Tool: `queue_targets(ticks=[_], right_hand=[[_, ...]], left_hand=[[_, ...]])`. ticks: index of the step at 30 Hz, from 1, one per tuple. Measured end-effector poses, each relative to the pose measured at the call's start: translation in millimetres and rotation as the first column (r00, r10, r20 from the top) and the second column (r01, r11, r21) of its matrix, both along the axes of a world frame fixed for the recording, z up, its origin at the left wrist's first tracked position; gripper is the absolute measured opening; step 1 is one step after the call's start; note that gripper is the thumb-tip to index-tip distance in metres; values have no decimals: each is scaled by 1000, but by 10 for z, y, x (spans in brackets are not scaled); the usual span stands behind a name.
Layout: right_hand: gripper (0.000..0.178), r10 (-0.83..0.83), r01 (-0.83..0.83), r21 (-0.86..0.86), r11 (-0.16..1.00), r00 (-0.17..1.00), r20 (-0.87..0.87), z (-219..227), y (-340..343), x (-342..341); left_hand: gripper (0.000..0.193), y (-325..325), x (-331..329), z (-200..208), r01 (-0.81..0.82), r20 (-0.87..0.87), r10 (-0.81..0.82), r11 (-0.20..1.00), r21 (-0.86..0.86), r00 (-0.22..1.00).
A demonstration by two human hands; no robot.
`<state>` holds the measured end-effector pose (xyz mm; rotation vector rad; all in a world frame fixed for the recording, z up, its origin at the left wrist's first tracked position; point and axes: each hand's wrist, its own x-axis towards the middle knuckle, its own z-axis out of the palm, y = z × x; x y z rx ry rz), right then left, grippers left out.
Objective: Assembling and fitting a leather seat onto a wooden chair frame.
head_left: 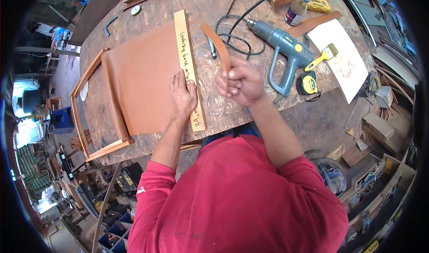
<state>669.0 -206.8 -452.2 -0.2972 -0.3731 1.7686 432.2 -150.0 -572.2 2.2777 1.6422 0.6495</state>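
My left hand (182,92) lies flat with its fingers stretched out. It presses on the edge of a brown leather-like sheet (142,74) and on a pale wooden batten (182,31) with handwriting, which runs along the sheet's right edge. A narrow brown leather strip (216,39) rises, curved, from the closed fingers of my right hand (243,80), held just right of the batten. The sheet's left side is fixed to or rolled over a wooden frame (76,105); which of the two I cannot tell. A slim dark pen-like tool (212,48) rests on the worn table near the strip.
On the table's right are a corded blue-grey heat gun (290,47), a tape measure (308,83), a yellow-handled brush (322,59) on a white board (348,69), and a bottle (296,11). A small round dial (135,10) sits at the far left.
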Motion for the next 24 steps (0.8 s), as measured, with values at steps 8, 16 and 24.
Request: queue_targets(ticks=[8, 16, 24], right_hand=[[26, -432, 85, 591, 802, 766, 476, 927, -838, 765], [9, -597, 508, 328, 797, 574, 561, 525, -1198, 1299], [53, -499, 714, 237, 659, 179, 848, -1, -735, 1167]], left_hand=[[72, -60, 74, 151, -25, -57, 25, 1000, 8, 998], [72, 40, 59, 676, -198, 471, 430, 863, -465, 770], [63, -822, -1093, 1358, -331, 795, 300, 934, -133, 527]])
